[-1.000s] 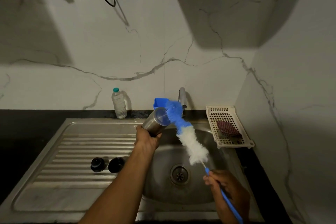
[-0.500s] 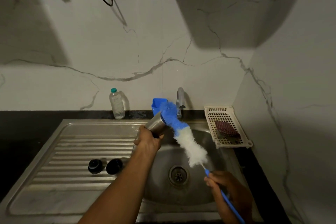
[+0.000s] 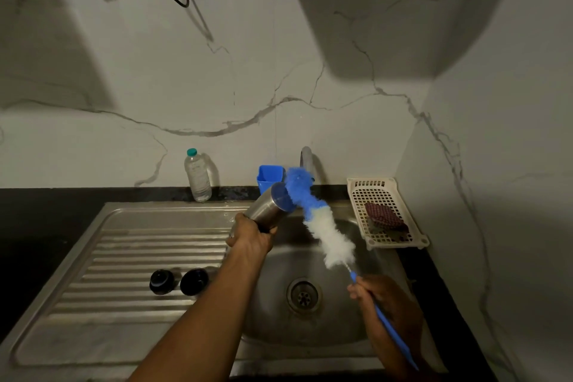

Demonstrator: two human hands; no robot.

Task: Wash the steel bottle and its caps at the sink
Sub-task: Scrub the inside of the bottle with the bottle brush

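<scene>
Marble-look wall at the back, steel sink [image 3: 279, 260] under it, pretty dim lighting tbh. Left hand [image 3: 251, 236] is wrapped round the lower part of the bottle [image 3: 266, 211] and holds it up over the sink, tilted. Its long axis runs from the hand up and away to the right, with the open mouth facing the tap [image 3: 307, 158]. Right hand [image 3: 387, 301] is closed round the thin blue handle of the brush [image 3: 328, 236], low down near the front of the sink. The brush runs up and to the left from there, white fluff first and then the blue tuft. That blue end sits right at the bottle's mouth and touches the rim as far as I can see. The tip looks like it pokes past the opening rather than down into it, can't say for sure. So what it all hangs on: the two long axes cross at an angle at the mouth instead of lining up. My guess is the brush needs to back off a bit and swing round until it points straight down the bottle, or the left hand tips the mouth more toward the right hand. Both caps [image 3: 161, 281] sit side by side on the draining board [image 3: 124, 245], left of the arm and well apart from either hand, so I'd say they're waiting their turn
</scene>
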